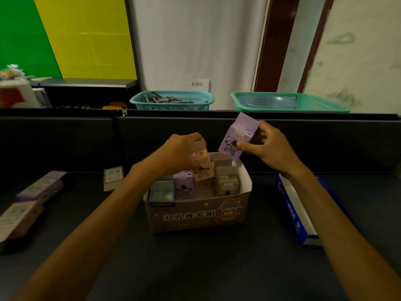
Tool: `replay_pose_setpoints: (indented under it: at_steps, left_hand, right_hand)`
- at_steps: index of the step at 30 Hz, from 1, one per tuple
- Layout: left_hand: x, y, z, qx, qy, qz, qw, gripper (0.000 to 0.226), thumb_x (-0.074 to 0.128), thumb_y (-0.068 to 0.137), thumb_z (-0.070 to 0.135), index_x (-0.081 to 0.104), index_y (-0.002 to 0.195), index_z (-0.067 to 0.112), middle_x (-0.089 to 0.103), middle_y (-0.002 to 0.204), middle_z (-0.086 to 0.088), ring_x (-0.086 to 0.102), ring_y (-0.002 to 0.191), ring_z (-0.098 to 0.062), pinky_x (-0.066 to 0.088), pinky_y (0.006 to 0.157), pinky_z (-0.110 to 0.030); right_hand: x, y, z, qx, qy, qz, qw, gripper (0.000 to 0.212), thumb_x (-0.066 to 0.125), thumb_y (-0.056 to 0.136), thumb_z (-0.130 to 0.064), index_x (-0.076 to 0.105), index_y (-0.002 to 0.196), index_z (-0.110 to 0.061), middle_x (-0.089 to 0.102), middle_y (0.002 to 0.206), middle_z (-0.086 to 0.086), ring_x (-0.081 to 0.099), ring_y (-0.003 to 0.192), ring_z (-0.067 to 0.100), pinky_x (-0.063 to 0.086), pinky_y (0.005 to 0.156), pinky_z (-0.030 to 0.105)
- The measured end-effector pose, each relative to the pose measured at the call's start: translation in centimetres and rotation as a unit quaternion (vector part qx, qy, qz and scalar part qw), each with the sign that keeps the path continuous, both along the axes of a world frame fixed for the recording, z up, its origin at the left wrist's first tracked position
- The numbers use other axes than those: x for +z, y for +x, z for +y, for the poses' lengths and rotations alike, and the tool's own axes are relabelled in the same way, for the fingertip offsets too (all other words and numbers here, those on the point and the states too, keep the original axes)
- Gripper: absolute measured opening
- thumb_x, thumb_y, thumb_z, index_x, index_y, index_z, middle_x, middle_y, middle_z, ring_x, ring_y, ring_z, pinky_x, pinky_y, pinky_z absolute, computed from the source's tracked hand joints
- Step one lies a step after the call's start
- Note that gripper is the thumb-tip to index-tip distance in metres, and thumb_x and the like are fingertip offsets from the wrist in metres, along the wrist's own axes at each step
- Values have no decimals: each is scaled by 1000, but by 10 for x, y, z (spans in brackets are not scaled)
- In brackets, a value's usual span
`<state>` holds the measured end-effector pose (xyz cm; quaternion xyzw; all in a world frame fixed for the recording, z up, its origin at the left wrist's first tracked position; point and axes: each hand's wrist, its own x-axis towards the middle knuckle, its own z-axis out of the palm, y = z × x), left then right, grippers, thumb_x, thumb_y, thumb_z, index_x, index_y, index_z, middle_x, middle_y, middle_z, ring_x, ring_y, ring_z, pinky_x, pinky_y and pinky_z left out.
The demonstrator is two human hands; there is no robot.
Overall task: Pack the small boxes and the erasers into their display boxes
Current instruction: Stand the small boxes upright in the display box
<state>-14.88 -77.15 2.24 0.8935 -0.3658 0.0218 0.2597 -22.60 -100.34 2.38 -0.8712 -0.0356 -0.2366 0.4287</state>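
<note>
Fingers (259, 132) of the right hand (271, 146) curl behind a purple small box (236, 135) with the thumb pressed across its front, pinching it tilted in the air just above the far right corner of the display box (195, 216); held like that, it looks lined up to drop into the gap behind the right-hand row. The left hand (180, 153) curls over the top of a pink small box (200, 168) standing in the back of the display box, gripping its upper end, probably to steady it or nudge it aside so the incoming one has room.

Inside the display box stand several small boxes upright and packed close: a pale blue one (161, 190) at the front left, a purple one (184, 184) next to it, a grey one (227, 184) on the right (its top flap open). Space remains along the right wall, so the packing seems partly done.

On the dark table (195, 268) to the left lie more small boxes (41, 187) on their sides, well apart from the display box. A blue display box (297, 211) lies to the right; its contents are not visible. Two green baskets (172, 101) sit on the ledge behind.
</note>
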Motion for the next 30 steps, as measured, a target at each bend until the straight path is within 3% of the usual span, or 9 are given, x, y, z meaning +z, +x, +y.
replay_pose_setpoints:
  at_steps: [8, 12, 17, 30]
  left_hand:
    - [-7, -1, -19, 8, 96, -27, 995, 62, 74, 77, 23, 45, 131, 27, 59, 118, -3, 59, 101, -20, 53, 85, -37]
    - [-16, -3, -25, 31, 175, -101, 979, 60, 72, 78, 32, 44, 131, 28, 55, 121, -1, 55, 107, -20, 49, 86, -35]
    - [-26, -2, -32, 40, 263, -197, 943, 67, 68, 80, 44, 39, 136, 22, 50, 128, -3, 42, 120, -23, 35, 99, -40]
    - [-2, -16, 14, 83, 238, -196, 948, 69, 63, 80, 53, 36, 138, 27, 45, 135, 0, 36, 126, -22, 31, 104, -43]
  right_hand:
    - [2, 0, 3, -6, -8, -4, 1000, 47, 73, 80, -23, 52, 122, -19, 57, 109, -13, 54, 92, -6, 41, 70, 8]
    - [3, 0, 3, -2, -8, -7, 1000, 44, 73, 80, -23, 52, 119, -21, 58, 108, -14, 55, 90, -9, 41, 69, 7]
    - [2, 2, 4, 11, -4, -10, 1000, 41, 74, 80, -23, 52, 115, -25, 59, 106, -15, 56, 90, -12, 44, 68, 3]
    - [8, 1, 21, 22, -33, -24, 999, 40, 72, 81, -31, 55, 116, -24, 60, 102, -17, 56, 88, -14, 45, 68, 3]
